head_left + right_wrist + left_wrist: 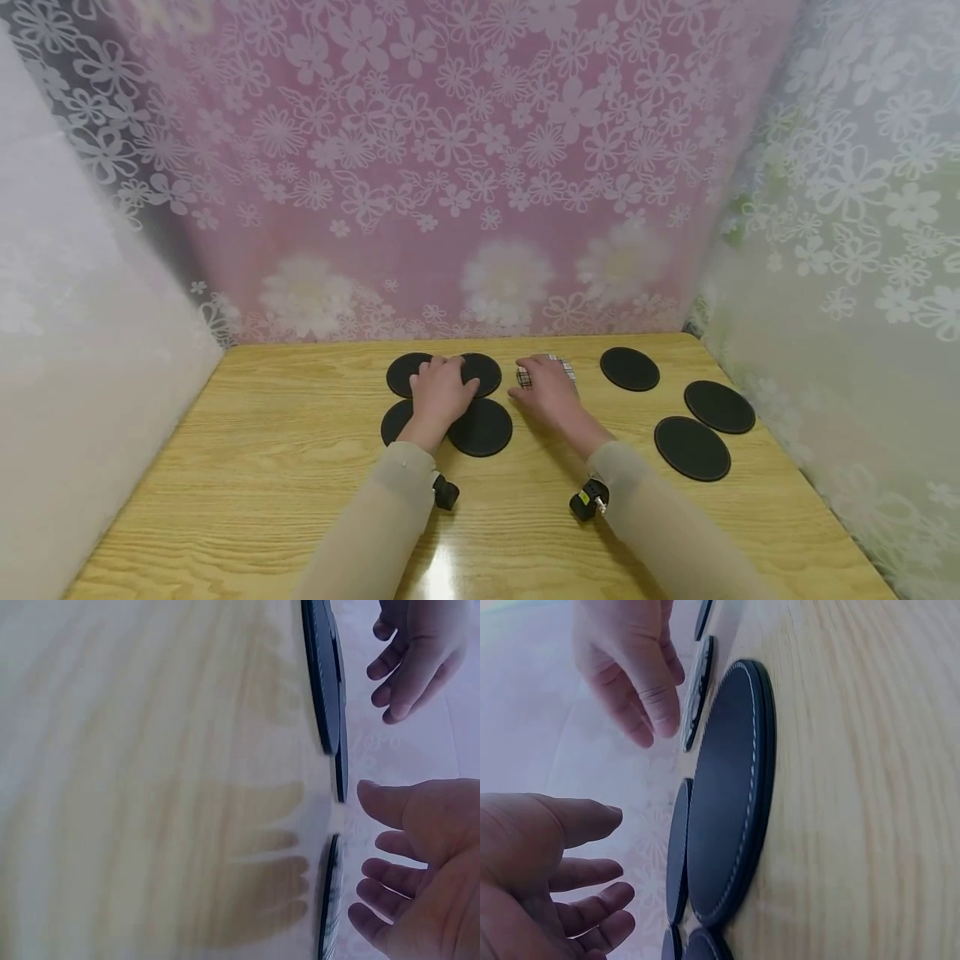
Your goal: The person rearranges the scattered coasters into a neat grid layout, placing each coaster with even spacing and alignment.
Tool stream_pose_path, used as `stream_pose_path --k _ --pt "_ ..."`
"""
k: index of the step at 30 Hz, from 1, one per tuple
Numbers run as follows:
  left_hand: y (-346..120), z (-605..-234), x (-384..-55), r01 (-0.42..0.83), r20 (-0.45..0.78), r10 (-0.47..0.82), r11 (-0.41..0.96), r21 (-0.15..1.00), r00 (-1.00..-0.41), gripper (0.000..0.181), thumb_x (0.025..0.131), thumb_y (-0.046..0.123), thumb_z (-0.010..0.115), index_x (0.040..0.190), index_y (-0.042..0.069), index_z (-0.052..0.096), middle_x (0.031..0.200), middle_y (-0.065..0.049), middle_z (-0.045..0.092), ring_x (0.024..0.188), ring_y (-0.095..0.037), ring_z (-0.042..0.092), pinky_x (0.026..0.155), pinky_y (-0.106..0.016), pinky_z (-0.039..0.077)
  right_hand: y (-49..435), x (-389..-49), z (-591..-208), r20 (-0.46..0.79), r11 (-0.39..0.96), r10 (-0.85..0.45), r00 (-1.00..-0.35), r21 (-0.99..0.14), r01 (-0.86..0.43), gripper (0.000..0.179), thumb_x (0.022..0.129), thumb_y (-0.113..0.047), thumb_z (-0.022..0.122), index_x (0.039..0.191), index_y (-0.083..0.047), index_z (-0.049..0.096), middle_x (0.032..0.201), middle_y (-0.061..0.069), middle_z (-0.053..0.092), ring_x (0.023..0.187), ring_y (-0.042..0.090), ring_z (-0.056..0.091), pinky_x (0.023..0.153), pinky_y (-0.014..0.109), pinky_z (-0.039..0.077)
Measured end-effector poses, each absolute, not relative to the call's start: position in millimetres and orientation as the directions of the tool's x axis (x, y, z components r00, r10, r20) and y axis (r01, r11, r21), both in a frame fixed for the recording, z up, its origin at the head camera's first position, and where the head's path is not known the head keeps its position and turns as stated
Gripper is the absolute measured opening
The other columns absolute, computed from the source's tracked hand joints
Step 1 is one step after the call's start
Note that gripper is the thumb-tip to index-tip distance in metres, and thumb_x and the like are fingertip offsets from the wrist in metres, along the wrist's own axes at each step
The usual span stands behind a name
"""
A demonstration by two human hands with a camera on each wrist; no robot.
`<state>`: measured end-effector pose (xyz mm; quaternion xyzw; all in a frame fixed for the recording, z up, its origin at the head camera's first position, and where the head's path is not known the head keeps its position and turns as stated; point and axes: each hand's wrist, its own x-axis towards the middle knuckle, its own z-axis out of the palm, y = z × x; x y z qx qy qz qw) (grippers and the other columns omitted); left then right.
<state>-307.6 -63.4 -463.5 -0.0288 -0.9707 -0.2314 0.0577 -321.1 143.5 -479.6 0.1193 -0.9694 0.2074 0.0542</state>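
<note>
Sleeves [360, 533] foremost, then left hand [439, 394], right hand [550, 392], fingers loosely spread; under them I see discs [483, 429] (wrist views alone show clearance).

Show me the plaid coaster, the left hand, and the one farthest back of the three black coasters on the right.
Plaid coaster [523, 378]: head view, its uncovered left part.
Left hand [438, 393]: head view, back of the hand.
Rear right-side black coaster [629, 369]: head view, middle of its top face.

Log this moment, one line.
left hand: empty, above grouped black coasters | right hand: empty, above plaid coaster | other black coasters: farther right
</note>
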Motion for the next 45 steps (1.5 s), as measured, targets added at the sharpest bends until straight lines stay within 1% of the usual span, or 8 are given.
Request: stream_pose_path --k 4,11,15,20,26,31,37,45 --pt "-55 -463 -307 0.091 0.121 0.042 0.895 0.436 -0.992 0.053 0.109 0.041 0.073 0.153 0.013 0.067 0.153 -0.02 0.061 0.138 -0.045 0.054 0.112 -0.066 0.041 158 -317 -481 0.171 0.886 -0.218 -0.961 -0.379 -0.268 0.064 0.103 -0.027 0.082 0.156 0.002 0.058 0.159 0.027 0.054 0.149 0.048 0.049 0.121 0.062 0.039" --pt "-40 -465 -304 0.105 0.102 0.069 0.905 0.413 -0.992 0.058 0.11 0.045 0.07 0.158 0.014 0.062 0.16 -0.015 0.058 0.147 -0.045 0.05 0.116 -0.069 0.038 178 -309 -482 0.166 0.9 -0.223 -0.961 -0.344 -0.268 0.075 0.109 -0.032 0.075 0.166 0.004 0.043 0.168 0.029 0.043 0.154 0.05 0.042 0.124 0.064 0.034" --pt "-32 -466 -303 0.134 0.102 0.102 0.907 0.398 -0.99 0.061 0.111 0.047 0.068 0.161 0.015 0.059 0.165 -0.013 0.053 0.151 -0.044 0.046 0.117 -0.07 0.037 188 -306 -480 0.154 0.915 -0.205 -0.967 -0.32 -0.245 0.077 0.109 -0.034 0.073 0.167 0.005 0.039 0.171 0.032 0.037 0.157 0.051 0.037 0.125 0.067 0.03" --pt "-20 -463 -301 0.167 0.1 0.139 0.903 0.395 -0.985 0.062 0.111 0.048 0.067 0.162 0.014 0.057 0.166 -0.012 0.051 0.153 -0.042 0.043 0.119 -0.066 0.036 198 -307 -481 0.131 0.929 -0.185 -0.974 -0.3 -0.217 0.08 0.111 -0.037 0.071 0.169 0.005 0.035 0.174 0.031 0.031 0.16 0.05 0.031 0.126 0.069 0.026" --pt "-2 -465 -304 0.174 0.079 0.156 0.914 0.366 -0.985 0.063 0.111 0.049 0.066 0.162 0.013 0.056 0.159 -0.014 0.055 0.146 -0.042 0.046 0.115 -0.062 0.038 206 -310 -483 0.118 0.943 -0.163 -0.979 -0.274 -0.19 0.076 0.112 -0.037 0.068 0.168 0.004 0.038 0.172 0.032 0.034 0.158 0.052 0.034 0.125 0.071 0.026" --pt "9 -472 -312 0.164 0.067 0.151 0.932 0.324 -0.986 0.064 0.111 0.051 0.065 0.163 0.015 0.056 0.158 -0.014 0.054 0.143 -0.039 0.047 0.114 -0.06 0.038 210 -310 -480 0.089 0.951 -0.153 -0.984 -0.258 -0.171 0.074 0.113 -0.038 0.065 0.167 0.006 0.039 0.171 0.033 0.035 0.157 0.052 0.035 0.125 0.07 0.028" --pt "17 -475 -314 0.166 0.06 0.155 0.926 0.339 -0.986 0.06 0.111 0.049 0.067 0.16 0.015 0.06 0.154 -0.013 0.057 0.14 -0.038 0.049 0.113 -0.061 0.038 213 -311 -479 0.08 0.952 -0.163 -0.983 -0.249 -0.177 0.073 0.114 -0.038 0.064 0.164 0.009 0.041 0.168 0.035 0.038 0.156 0.052 0.036 0.124 0.069 0.03" --pt "26 -478 -316 0.152 0.048 0.145 0.928 0.34 -0.988 0.058 0.109 0.05 0.068 0.155 0.015 0.065 0.151 -0.012 0.059 0.137 -0.037 0.05 0.11 -0.062 0.039 214 -317 -480 0.061 0.961 -0.153 -0.986 -0.225 -0.163 0.072 0.114 -0.039 0.063 0.161 0.012 0.044 0.16 0.035 0.047 0.149 0.052 0.046 0.122 0.064 0.037"
